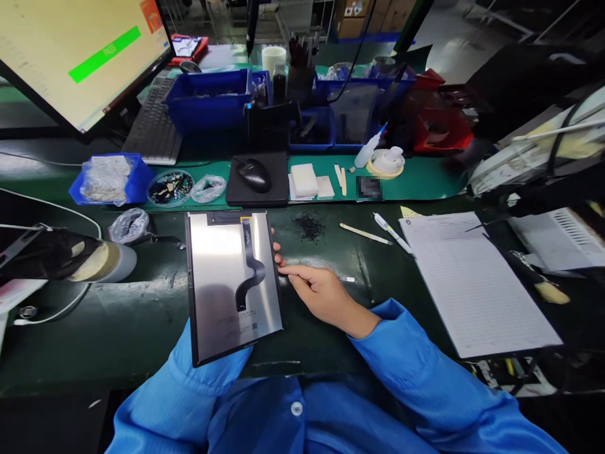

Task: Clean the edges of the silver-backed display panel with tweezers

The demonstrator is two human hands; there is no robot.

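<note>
A tablet display panel (pixel 217 277) stands tilted up toward me, its silvery back showing. A black ribbon cable (pixel 253 274) curves down over that back. My left hand (pixel 276 248) holds the panel from behind; only its fingertips show, wrapped at the right edge, and the palm is hidden. My right hand (pixel 326 296) is closed beside that edge, index finger and thumb reaching to the panel near the left fingertips. Whatever it pinches is hidden. A thin white-ended piece (pixel 347 279) shows behind the right hand; I cannot tell whether it is held or lies on the table.
A pile of black scraps (pixel 309 227), a thin stick (pixel 365 234), a pen (pixel 393 234) and a lined paper sheet (pixel 477 284) lie on the dark table. Behind are a mouse (pixel 254 174), blue bins (pixel 210 101), a keyboard (pixel 154 120) and a monitor (pixel 89 38) showing "PASS".
</note>
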